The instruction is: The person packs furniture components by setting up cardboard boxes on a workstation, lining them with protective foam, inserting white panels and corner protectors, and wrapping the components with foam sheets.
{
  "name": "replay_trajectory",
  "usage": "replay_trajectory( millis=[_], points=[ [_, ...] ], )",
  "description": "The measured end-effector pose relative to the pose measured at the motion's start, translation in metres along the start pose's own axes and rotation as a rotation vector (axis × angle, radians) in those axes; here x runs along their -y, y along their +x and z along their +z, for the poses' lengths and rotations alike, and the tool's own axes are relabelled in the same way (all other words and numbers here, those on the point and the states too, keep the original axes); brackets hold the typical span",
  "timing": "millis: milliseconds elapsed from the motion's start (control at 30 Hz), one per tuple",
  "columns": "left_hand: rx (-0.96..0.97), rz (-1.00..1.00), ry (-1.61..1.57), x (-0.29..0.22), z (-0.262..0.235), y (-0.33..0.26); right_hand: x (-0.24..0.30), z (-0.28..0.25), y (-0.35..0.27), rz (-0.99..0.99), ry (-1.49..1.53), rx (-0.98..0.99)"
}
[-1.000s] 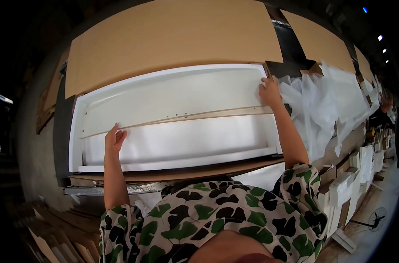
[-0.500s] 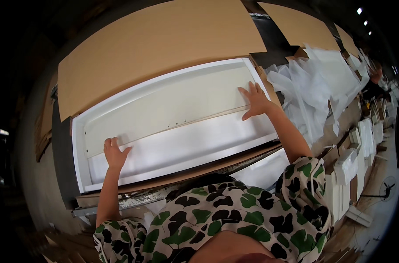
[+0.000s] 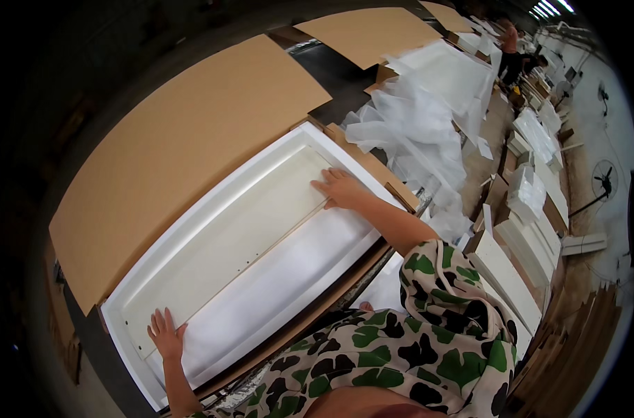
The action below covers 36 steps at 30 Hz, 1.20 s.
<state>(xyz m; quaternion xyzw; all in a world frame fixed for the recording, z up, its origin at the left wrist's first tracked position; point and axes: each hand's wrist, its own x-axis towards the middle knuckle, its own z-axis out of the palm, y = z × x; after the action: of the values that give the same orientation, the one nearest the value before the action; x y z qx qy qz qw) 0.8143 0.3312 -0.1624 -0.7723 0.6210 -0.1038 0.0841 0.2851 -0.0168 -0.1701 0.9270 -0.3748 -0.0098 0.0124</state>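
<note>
A long off-white panel [image 3: 212, 261] with a few small dark holes lies inside a white foam-lined box [image 3: 275, 279], along its far side. My left hand [image 3: 166, 336] rests with spread fingers on the panel's near left end. At the other end my right hand [image 3: 339, 188] lies on the panel near its right edge, fingers apart. Neither hand grips anything. Between the panel's near edge and the box's near wall, bare white foam shows.
A large brown cardboard flap [image 3: 184, 153] extends beyond the box. Crumpled translucent foam sheeting [image 3: 407, 132] lies to the right. Stacked white boards [image 3: 512, 272] and a standing fan [image 3: 602, 180] are farther right. A co-worker [image 3: 508, 45] stands at the far right.
My view has swung to the right, so the box now sits tilted and lower left. Both hands stay on the panel's two ends. The panel shows no clear shift within the box.
</note>
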Motion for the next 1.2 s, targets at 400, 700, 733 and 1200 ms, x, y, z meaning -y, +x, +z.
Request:
replay_trajectory(
  millis=[400, 700, 733, 1200],
  points=[
    [-0.182, 0.026, 0.036, 0.006, 0.02, 0.02, -0.002, 0.023, 0.012, 0.026, 0.058, -0.396],
    [0.206, -0.124, -0.202, -0.004, -0.004, 0.039, 0.012, 0.009, 0.011, 0.143, 0.03, -0.135],
    [0.197, -0.095, -0.195, -0.015, -0.009, 0.045, 0.024, -0.01, 0.014, 0.187, 0.061, -0.008],
    [-0.364, 0.37, -0.236, -0.164, 0.001, 0.085, 0.063, -0.045, -0.32, 1.154, 0.574, -1.075]
  ],
)
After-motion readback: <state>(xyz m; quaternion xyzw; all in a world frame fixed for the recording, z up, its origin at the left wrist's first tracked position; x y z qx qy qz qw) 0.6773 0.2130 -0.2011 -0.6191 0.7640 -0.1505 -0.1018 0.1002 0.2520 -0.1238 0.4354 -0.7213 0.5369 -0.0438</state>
